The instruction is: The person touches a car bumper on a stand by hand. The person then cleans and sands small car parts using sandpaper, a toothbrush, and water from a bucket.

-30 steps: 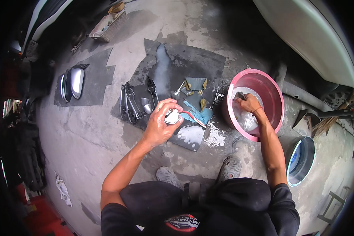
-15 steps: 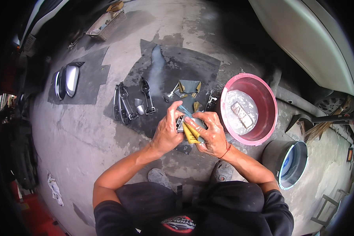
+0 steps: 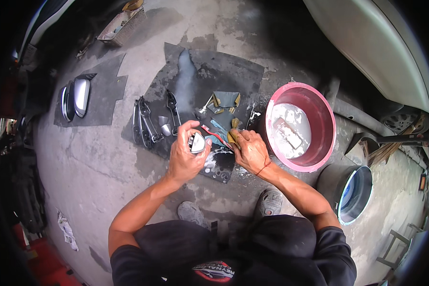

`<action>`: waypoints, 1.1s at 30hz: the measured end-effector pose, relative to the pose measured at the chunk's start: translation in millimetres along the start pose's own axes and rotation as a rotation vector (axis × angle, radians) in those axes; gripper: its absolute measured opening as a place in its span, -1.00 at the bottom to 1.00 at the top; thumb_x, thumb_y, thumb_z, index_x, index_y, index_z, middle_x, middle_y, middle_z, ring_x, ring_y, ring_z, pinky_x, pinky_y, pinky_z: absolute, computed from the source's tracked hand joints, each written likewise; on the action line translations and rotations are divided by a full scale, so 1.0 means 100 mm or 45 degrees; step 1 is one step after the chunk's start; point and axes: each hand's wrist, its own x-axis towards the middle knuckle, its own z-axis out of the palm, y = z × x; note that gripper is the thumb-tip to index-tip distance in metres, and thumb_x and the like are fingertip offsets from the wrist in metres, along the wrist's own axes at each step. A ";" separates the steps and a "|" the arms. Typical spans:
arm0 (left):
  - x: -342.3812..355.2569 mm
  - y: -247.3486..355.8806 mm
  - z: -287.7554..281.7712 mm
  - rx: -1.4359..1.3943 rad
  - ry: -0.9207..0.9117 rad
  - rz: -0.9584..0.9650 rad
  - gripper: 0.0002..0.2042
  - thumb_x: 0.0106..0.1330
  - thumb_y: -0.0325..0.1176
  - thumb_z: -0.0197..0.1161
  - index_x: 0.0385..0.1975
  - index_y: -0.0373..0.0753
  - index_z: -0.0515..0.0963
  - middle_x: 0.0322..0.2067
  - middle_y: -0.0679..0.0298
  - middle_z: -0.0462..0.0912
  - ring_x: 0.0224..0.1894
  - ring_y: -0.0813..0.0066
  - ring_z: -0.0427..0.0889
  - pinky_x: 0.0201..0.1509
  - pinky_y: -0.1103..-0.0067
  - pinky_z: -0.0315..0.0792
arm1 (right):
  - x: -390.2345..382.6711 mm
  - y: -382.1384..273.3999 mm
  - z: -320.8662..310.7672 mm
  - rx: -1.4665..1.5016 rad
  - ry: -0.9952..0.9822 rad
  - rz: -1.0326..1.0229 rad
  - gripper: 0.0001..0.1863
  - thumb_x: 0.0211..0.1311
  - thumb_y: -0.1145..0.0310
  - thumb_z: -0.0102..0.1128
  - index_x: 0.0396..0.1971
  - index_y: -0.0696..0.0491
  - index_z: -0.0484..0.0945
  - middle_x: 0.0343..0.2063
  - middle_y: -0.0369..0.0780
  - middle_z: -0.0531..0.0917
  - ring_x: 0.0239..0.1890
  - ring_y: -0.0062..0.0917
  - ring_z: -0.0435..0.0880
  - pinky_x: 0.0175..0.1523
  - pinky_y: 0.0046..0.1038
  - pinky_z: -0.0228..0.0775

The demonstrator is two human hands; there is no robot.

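My left hand point(image 3: 186, 151) is raised over the dark mat, its fingers closed round a small silver cap-like part point(image 3: 197, 143) with a dark inner side. Over the mat's near right part, my right hand point(image 3: 250, 150) is lowered with its fingertips on a folded piece of yellow-backed sandpaper point(image 3: 231, 137). A red toothbrush point(image 3: 215, 135) runs slantwise up to those fingertips; whether they touch it is hard to tell. Blue-grey sheets point(image 3: 218, 127) lie under and beside the brush. Farther off is another sandpaper sheet point(image 3: 226, 99). Whitish suds wet the mat between my hands.
Left on the mat point(image 3: 214, 66) lie black-and-silver handle frames point(image 3: 148, 121) and a small silver cap point(image 3: 166, 129). A pink basin point(image 3: 325, 128) with cloudy water and a block stands right, a dark bucket point(image 3: 330, 188) nearer. Mirror housings point(image 3: 81, 97) rest far left.
My hands have moved apart. The left has drawn left with the silver part; the right has gone down to the mat with the sandpaper. The red toothbrush now shows.
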 end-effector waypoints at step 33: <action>0.20 -1.06 -0.44 -1.129 -0.449 -0.982 -0.68 0.40 -0.23 0.16 0.04 -0.21 0.38 -0.13 0.20 0.58 -0.18 0.45 0.62 -0.16 0.61 0.55 | 0.16 0.59 1.22 0.084 -0.405 0.354 -0.71 0.21 0.21 0.14 -0.36 0.19 0.49 -0.40 0.04 0.64 -0.29 -0.02 0.64 -0.20 -0.10 0.45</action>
